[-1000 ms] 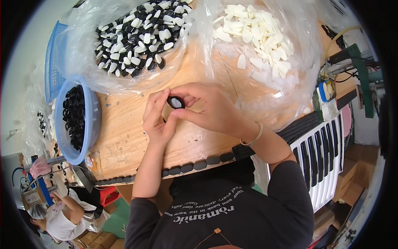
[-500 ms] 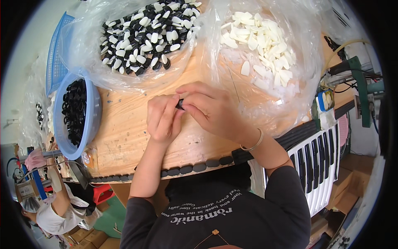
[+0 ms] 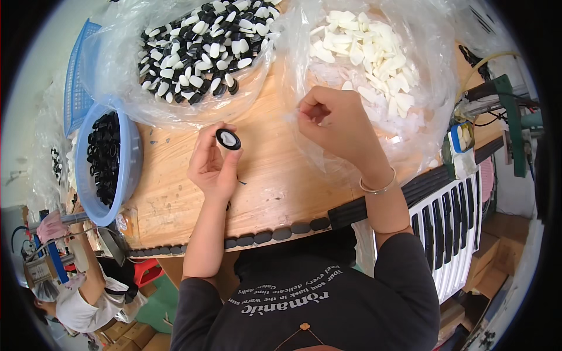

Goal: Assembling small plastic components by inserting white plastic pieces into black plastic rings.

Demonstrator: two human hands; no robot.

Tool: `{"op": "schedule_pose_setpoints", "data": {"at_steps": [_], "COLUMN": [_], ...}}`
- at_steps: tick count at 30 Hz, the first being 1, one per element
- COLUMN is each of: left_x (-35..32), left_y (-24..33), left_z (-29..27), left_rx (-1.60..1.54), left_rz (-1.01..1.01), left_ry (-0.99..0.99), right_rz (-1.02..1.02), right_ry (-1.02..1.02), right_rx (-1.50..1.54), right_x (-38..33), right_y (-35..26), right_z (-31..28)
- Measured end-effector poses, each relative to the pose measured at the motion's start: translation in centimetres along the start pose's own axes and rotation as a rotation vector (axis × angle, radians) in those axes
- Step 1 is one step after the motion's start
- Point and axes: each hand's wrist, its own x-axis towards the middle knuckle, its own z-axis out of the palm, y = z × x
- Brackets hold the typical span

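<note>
Between the thumb and fingers of my left hand (image 3: 213, 167) is a small black oval cap (image 3: 228, 139), its open face turned up with a white inside showing. My right hand (image 3: 333, 117) is raised to the right, in front of the pile of off-white oval pieces (image 3: 374, 50). Its fingers are pinched together, and a faint whitish bit shows beside the fingertips, too unclear to name. Beyond my left hand, a heap of black parts with white oval pieces (image 3: 205, 50) lies on clear plastic.
A blue basin (image 3: 136, 169) of black parts stands at left, beside a blue basket (image 3: 76, 76). Dark oval pads (image 3: 282, 233) line the wooden table's (image 3: 170, 205) near edge. At right are a green clamp-like fixture (image 3: 512, 128) and a black-and-white striped panel (image 3: 445, 234). Another person (image 3: 88, 292) works at lower left.
My hands have parted. The left has drawn back slightly left with the black cap, whose white inside now shows. The right has moved up and right toward the off-white pieces.
</note>
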Motion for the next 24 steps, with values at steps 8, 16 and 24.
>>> {"op": "schedule_pose_setpoints", "data": {"at_steps": [8,16,24], "left_x": [0.0,0.5,0.5], "left_y": [-0.3,-0.2,-0.4], "left_z": [0.2,0.5,0.8], "left_rx": [-0.051,0.262,0.326], "left_rz": [-0.009,0.153,0.224], "left_ry": [-0.200,-0.392,-0.428], "right_rz": [-0.207,-0.717,-0.726], "right_ry": [0.026,0.082,0.092], "right_rx": [-0.451,-0.290,-0.375], "right_x": [0.8,0.3,-0.1], "right_y": [1.3,-0.4,-0.3], "right_z": [1.0,3.4,3.9]}}
